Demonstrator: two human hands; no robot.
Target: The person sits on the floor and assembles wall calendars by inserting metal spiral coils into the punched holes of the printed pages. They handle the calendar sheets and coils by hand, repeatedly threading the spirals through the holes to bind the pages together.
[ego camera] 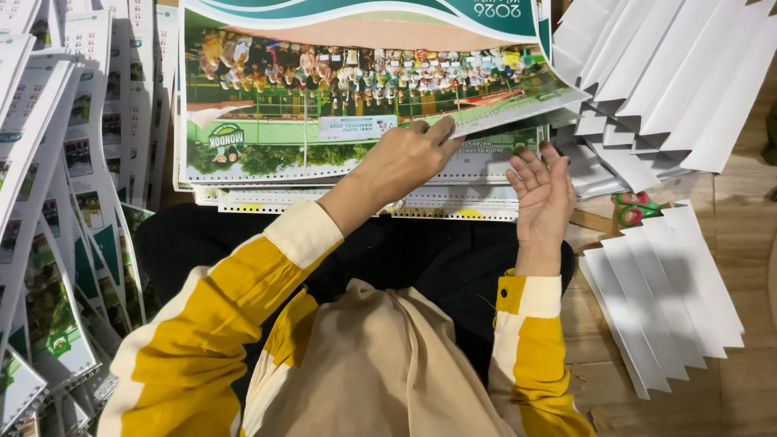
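The left hand [409,158] pinched the top sheet [324,105] at its five o'clock corner on the stack [486,162]; the right hand [541,190] lay open, empty. Lifting just one sheet seemed wise.

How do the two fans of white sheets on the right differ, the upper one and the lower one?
The upper white fan is larger and runs off the frame's top edge; the lower white fan is smaller and wholly in view. The upper one touches the printed stack; the lower one lies apart on the wooden floor. Both are plain white sheets, staggered.
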